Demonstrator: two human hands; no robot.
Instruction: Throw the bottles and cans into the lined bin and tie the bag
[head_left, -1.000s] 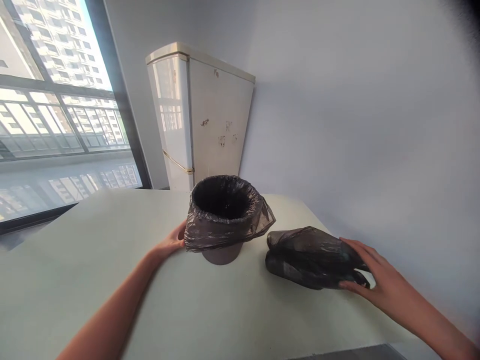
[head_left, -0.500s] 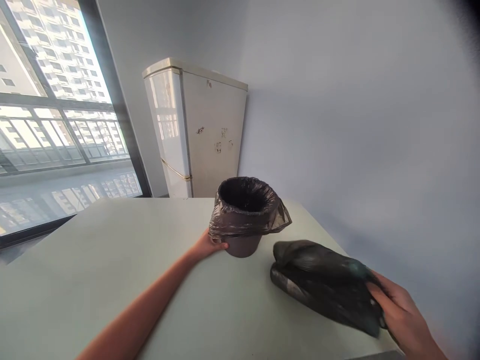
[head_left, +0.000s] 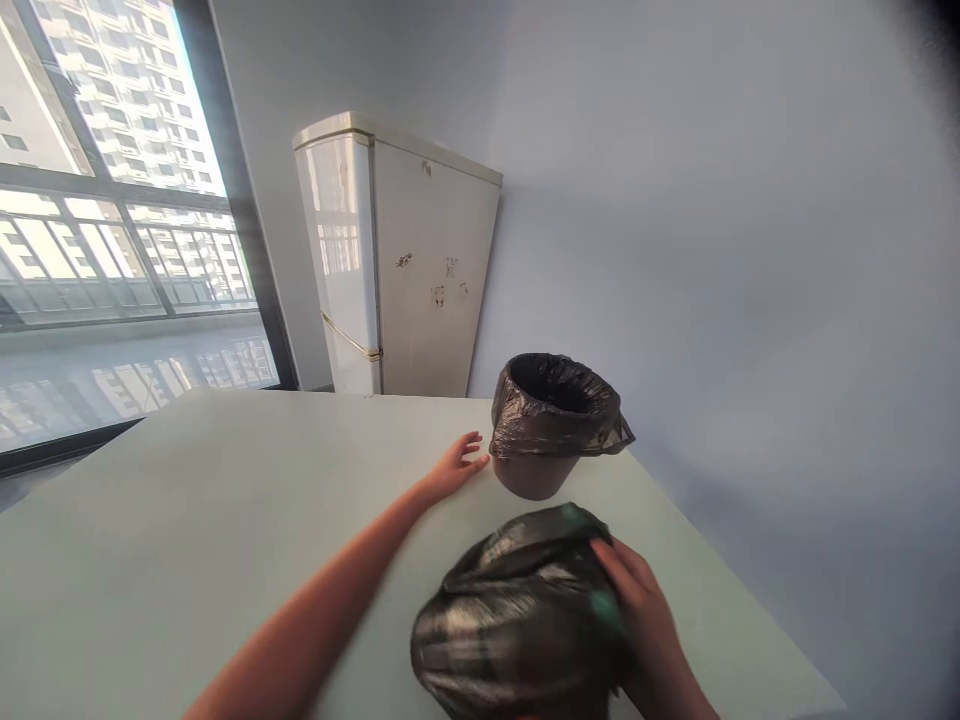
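Observation:
A dark trash can stands upright at the table's far right, lined with a black plastic bag folded over its rim. Just left of it is my left hand, fingers stretched apart and holding nothing. Nearer to me, my right hand grips a full black garbage bag, whose outline is blurred by motion. What the garbage bag contains is hidden. Part of my right hand's fingers lies behind the plastic.
The pale table spreads under everything. Beyond its far edge stands a white refrigerator with stained patches. A grey wall runs along the right, and a large window is at the left.
The garbage bag in my right hand has swung left, toward me. The lined trash can now stands further right, and my left hand has let go of it.

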